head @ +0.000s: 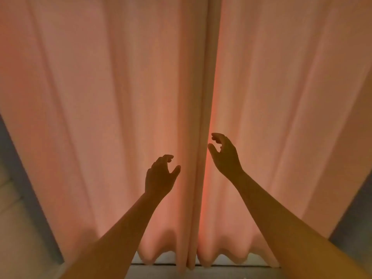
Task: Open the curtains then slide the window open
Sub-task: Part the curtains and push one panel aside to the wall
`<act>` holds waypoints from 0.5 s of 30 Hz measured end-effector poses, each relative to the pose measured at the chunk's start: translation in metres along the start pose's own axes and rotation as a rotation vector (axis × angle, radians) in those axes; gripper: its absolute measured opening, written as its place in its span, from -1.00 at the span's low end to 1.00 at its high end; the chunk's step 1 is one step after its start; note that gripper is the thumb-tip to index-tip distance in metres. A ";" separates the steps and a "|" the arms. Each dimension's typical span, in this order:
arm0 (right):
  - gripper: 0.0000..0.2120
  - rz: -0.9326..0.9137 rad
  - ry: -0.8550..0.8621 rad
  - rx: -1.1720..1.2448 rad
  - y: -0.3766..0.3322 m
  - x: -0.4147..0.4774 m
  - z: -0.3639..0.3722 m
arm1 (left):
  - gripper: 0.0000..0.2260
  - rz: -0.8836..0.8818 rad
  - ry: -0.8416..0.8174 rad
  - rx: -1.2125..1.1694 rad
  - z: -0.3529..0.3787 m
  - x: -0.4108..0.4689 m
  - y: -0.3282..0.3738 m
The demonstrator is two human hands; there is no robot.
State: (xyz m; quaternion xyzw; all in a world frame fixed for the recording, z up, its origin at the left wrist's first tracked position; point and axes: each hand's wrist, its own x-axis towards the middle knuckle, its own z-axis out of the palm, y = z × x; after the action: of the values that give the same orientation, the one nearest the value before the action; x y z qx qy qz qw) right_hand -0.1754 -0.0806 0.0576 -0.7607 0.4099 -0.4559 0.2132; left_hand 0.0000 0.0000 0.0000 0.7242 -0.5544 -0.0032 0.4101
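Observation:
Two pink curtains fill the view, drawn together and backlit. The left curtain [100, 117] and the right curtain [281, 117] meet at a vertical seam near the middle. My left hand [160, 176] is raised just left of the seam, fingers curled and apart, holding nothing. My right hand [224, 154] is higher, just right of the seam, thumb and fingers spread close to the right curtain's edge, not gripping it. The window is hidden behind the fabric.
A dark wall strip [18, 178] runs along the left curtain edge, and another dark wall patch [354, 222] shows at the lower right. The curtain hems hang in waves just above a pale floor [173, 258].

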 end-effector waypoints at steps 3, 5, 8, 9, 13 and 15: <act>-0.65 -0.009 0.015 -0.003 0.015 0.036 0.018 | -0.60 0.005 -0.003 0.006 0.026 0.027 -0.004; -0.64 -0.007 0.024 0.020 0.025 0.061 0.031 | -0.56 -0.007 -0.023 0.024 0.041 0.046 -0.003; -0.61 -0.041 -0.001 0.066 0.029 0.102 0.048 | -0.49 -0.023 0.029 0.029 0.059 0.077 0.000; -0.61 -0.060 -0.006 0.085 0.031 0.116 0.055 | -0.47 -0.031 0.055 0.029 0.065 0.088 0.001; -0.60 -0.058 0.012 0.133 0.033 0.164 0.078 | -0.35 -0.118 0.106 -0.026 0.087 0.125 0.009; -0.49 -0.100 0.094 0.133 0.032 0.184 0.088 | -0.28 -0.140 0.163 -0.048 0.096 0.141 0.015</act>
State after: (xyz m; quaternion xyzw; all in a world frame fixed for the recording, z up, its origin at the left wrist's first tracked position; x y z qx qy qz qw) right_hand -0.0673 -0.2543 0.0875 -0.7420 0.3499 -0.5275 0.2210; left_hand -0.0015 -0.1711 0.0091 0.7490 -0.4670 0.0136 0.4697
